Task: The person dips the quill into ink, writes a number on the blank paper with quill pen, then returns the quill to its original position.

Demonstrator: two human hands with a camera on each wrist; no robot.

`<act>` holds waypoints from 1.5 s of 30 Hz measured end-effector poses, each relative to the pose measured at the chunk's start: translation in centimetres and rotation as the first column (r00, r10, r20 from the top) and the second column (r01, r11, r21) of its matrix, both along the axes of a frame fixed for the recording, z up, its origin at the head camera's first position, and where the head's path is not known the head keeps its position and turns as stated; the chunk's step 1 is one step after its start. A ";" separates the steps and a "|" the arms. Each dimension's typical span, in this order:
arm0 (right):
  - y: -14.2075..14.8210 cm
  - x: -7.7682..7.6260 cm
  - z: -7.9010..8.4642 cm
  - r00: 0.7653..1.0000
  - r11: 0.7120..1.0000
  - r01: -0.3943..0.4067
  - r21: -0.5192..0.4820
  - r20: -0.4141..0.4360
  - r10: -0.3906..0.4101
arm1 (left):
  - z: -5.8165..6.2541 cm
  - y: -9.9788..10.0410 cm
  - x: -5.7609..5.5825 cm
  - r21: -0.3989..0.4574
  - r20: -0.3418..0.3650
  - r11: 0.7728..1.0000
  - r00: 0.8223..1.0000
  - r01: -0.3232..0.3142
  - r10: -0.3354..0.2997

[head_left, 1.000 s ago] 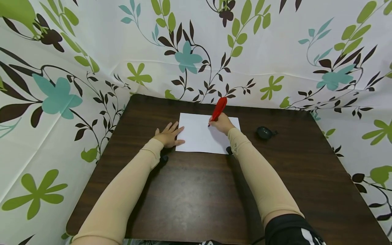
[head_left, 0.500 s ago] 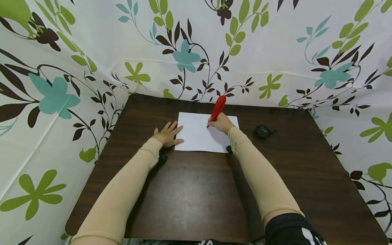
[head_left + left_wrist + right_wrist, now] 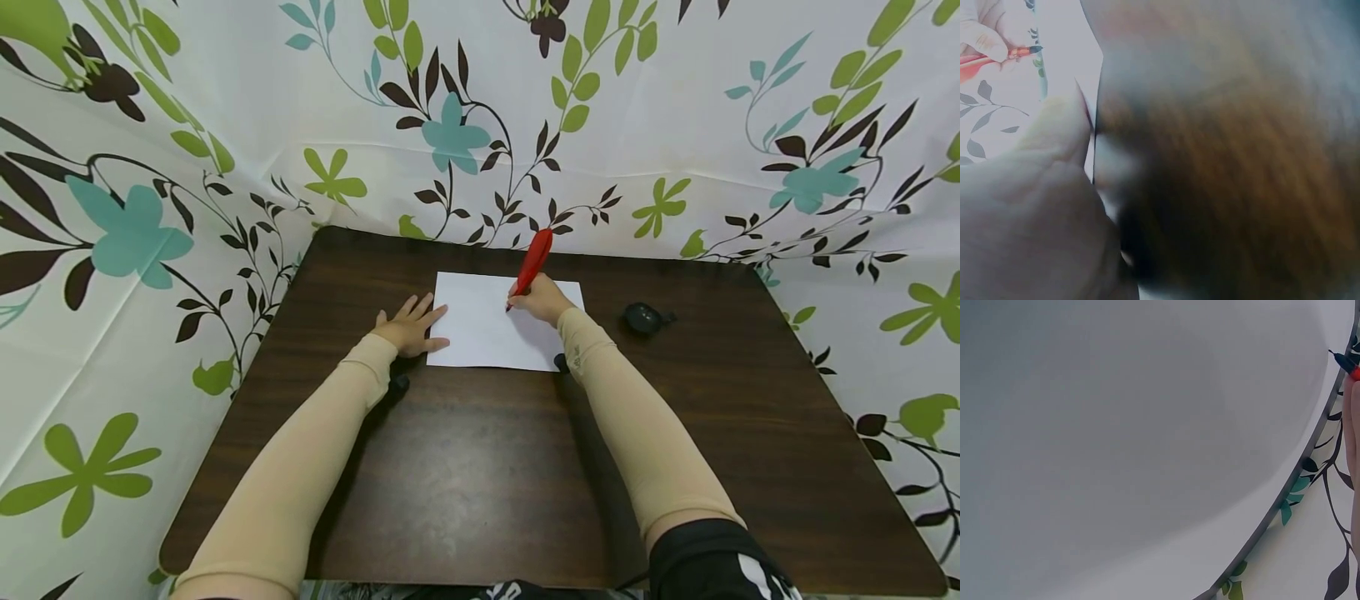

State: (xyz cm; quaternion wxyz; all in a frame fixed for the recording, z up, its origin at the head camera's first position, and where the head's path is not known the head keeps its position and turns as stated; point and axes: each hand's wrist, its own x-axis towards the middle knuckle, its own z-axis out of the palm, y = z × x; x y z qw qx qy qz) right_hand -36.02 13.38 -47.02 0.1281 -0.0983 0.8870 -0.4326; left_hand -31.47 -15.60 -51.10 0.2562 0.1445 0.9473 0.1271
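Note:
A sheet of white paper [image 3: 480, 333] lies near the far side of the dark wooden table. My left hand [image 3: 408, 331] rests at its left edge, fingers spread and straight, with the thumb and some fingertips on the sheet. Between its fingers my right hand [image 3: 543, 302] pinches a thick red pen [image 3: 536, 255], tilted, its dark point down at the paper's middle. I cannot make out any mark there. In the left wrist view the pen [image 3: 985, 61] shows at the upper left, beyond the left hand [image 3: 1029, 212]. The right wrist view catches the pen's dark tip [image 3: 1344, 362] at its right edge.
Right of the paper sits a small round black object [image 3: 647, 319] with a short stub. Bare table [image 3: 450, 483] stretches between the forearms and to the right. A cloth printed with leaves and flowers [image 3: 465, 200] hangs behind and beside the table.
The pen's point has shifted very slightly toward the paper's near edge, still in my right hand's grip. My left hand stays in place. The whole head view has drifted a little.

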 end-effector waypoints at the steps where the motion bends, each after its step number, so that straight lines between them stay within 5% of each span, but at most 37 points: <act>1: 0.0 0.0 0.0 1.000 1.000 -0.001 0.004 -0.001 0.001 | 0.0 0.0 0.0 -0.002 0.000 1.000 1.000 -0.001 0.001; 8: -0.2 -0.1 -0.1 1.000 0.999 -0.015 0.039 -0.019 0.016 | 0.5 0.4 0.1 -0.017 0.001 1.000 1.000 -0.016 0.016; 20: -0.5 -0.2 -0.3 0.999 0.998 -0.015 0.064 -0.041 0.017 | 3.3 1.3 1.7 -0.020 -0.076 1.000 0.997 0.003 -0.004; 32: -0.5 -0.4 -0.2 0.999 0.997 -0.010 0.072 -0.032 0.013 | 3.1 1.1 1.2 0.030 -0.046 0.999 0.999 -0.011 0.013; 40: -0.5 -0.4 -0.5 0.999 0.997 -0.008 0.081 -0.042 0.012 | 3.1 1.1 1.1 -0.056 -0.036 0.995 0.996 0.081 -0.083; 45: -0.6 -0.4 -0.5 0.998 0.996 -0.014 0.086 -0.053 0.018 | 3.2 1.1 1.2 -0.062 -0.042 0.995 0.996 0.078 -0.080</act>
